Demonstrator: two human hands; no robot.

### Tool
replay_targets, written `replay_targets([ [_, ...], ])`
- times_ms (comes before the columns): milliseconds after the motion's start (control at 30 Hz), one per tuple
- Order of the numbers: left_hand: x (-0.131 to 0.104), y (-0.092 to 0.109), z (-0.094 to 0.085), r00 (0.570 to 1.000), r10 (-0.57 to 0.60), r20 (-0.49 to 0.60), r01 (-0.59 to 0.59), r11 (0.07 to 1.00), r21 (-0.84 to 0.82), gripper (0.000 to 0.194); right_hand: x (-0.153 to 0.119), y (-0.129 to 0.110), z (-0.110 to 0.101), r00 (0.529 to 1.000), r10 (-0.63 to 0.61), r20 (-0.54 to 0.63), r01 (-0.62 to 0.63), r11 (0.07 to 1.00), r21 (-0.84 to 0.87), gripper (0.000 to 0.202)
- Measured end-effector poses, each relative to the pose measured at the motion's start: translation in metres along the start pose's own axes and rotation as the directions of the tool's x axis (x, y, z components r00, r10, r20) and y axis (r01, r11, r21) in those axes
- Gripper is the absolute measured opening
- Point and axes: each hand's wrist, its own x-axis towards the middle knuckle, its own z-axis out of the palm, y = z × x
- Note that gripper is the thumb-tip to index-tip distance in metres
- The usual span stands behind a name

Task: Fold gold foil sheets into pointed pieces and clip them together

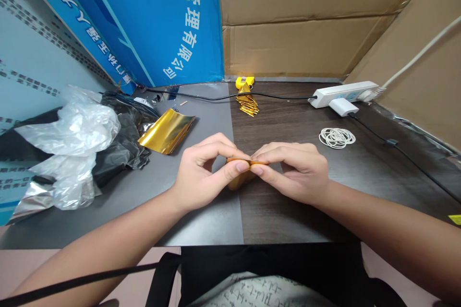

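Between my two hands, just above the table's front half, is a piece of gold foil paper (240, 180). My left hand (206, 169) pinches its left end between thumb and fingers. My right hand (298, 169) pinches it close by, so the thumb tips nearly meet. The top edge looks bent over, and the rest hangs below, partly hidden by my fingers. To the left lies a stack of gold foil sheets (166, 130), slightly curled. Farther back sit several folded gold foil pieces (247, 101) beside a yellow object (245, 82).
Crumpled clear plastic (84, 127) and black plastic bags (126, 139) cover the left side. A white power strip (345, 92) with a plugged-in adapter stands at the back right, near white rubber bands (337, 138). A black cable (216, 98) crosses the back. Cardboard panels (306, 48) wall the table.
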Motion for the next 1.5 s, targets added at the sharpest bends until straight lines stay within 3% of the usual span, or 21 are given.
replay_targets([
  [433,0.004,0.0,-0.003,0.999,-0.011,-0.034,0.01,1.0,-0.024,0.002,0.002,-0.002,0.002,0.998,0.039,-0.053,-0.038,0.999,0.026,0.011],
  [633,0.007,0.002,-0.01,0.995,-0.093,-0.044,0.094,0.996,0.013,0.012,0.001,0.0,0.002,0.995,0.053,-0.081,-0.053,0.999,0.01,0.012],
  [767,0.005,0.003,-0.006,0.986,-0.12,-0.112,0.13,0.988,0.088,0.02,0.0,-0.002,0.003,0.993,0.08,-0.083,-0.081,0.997,-0.002,0.012],
  [900,0.007,0.002,-0.004,0.976,-0.183,-0.121,0.187,0.982,0.026,0.025,0.002,-0.003,0.003,0.983,0.138,-0.122,-0.144,0.989,-0.039,0.012],
  [1000,0.009,0.002,-0.004,0.948,-0.316,-0.029,0.316,0.949,0.004,0.034,0.004,-0.004,0.003,0.968,0.202,-0.151,-0.21,0.977,-0.036,0.013],
  [1100,0.009,0.003,-0.003,0.911,-0.412,-0.018,0.413,0.909,0.05,0.04,0.004,-0.003,0.005,0.945,0.276,-0.178,-0.281,0.96,-0.004,0.013],
  [1267,0.008,-0.001,-0.001,0.889,-0.457,-0.035,0.457,0.889,0.015,0.044,0.002,0.001,0.01,0.894,0.4,-0.201,-0.389,0.916,0.094,0.011],
  [1367,0.008,-0.005,-0.002,0.877,-0.478,0.042,0.48,0.875,-0.061,0.046,0.001,0.005,0.01,0.877,0.426,-0.223,-0.416,0.905,0.093,0.011],
  [1500,0.007,-0.011,-0.005,0.775,-0.589,0.227,0.605,0.796,0.002,0.051,-0.001,0.013,0.005,0.861,0.432,-0.27,-0.436,0.899,0.047,0.011],
])
